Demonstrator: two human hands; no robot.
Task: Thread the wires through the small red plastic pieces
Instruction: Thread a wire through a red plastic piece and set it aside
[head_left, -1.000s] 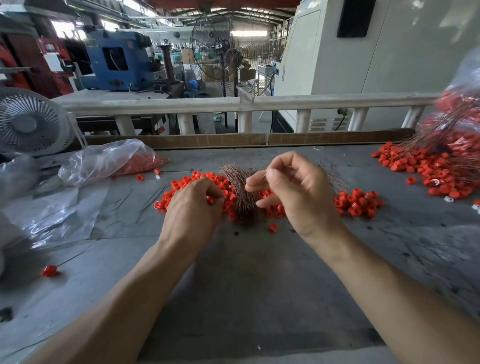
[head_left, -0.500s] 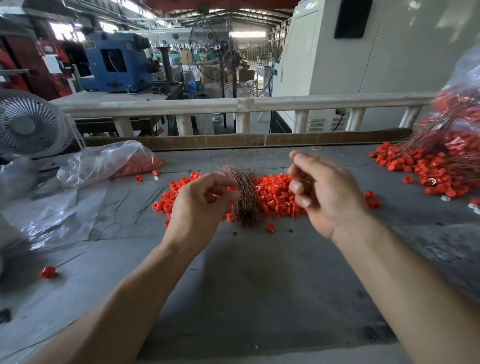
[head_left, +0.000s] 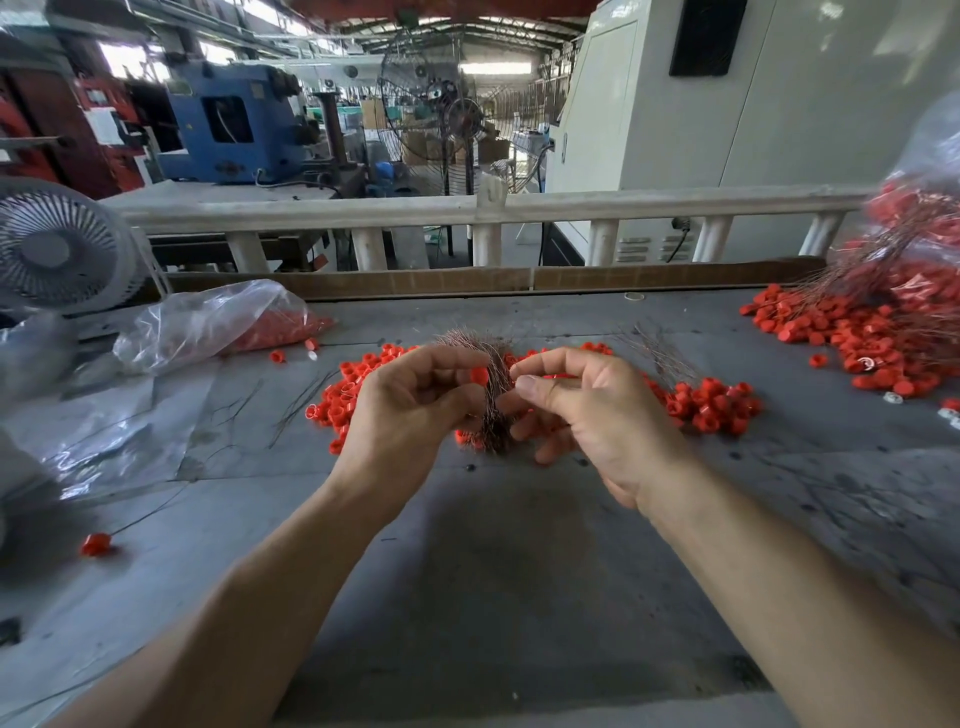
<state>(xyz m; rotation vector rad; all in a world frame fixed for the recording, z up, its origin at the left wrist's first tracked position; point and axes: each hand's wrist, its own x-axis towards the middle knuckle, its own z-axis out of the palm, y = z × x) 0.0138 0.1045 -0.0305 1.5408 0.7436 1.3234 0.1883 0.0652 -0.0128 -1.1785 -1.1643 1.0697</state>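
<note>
Both hands meet: left hand (head_left: 410, 410) pinches red piece (head_left: 479, 375).

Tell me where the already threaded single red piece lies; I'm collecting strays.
In the head view, the threaded red piece lies alone at the table's near left, below the crumpled plastic sheet.

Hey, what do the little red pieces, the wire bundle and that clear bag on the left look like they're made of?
Red pieces: likely moulded plastic, uniform colour, slightly glossy. Wire bundle: thin metal, apparently coppery brown strands; exact metal unclear. Bag: thin clear plastic film, crinkled with shiny highlights.
</note>
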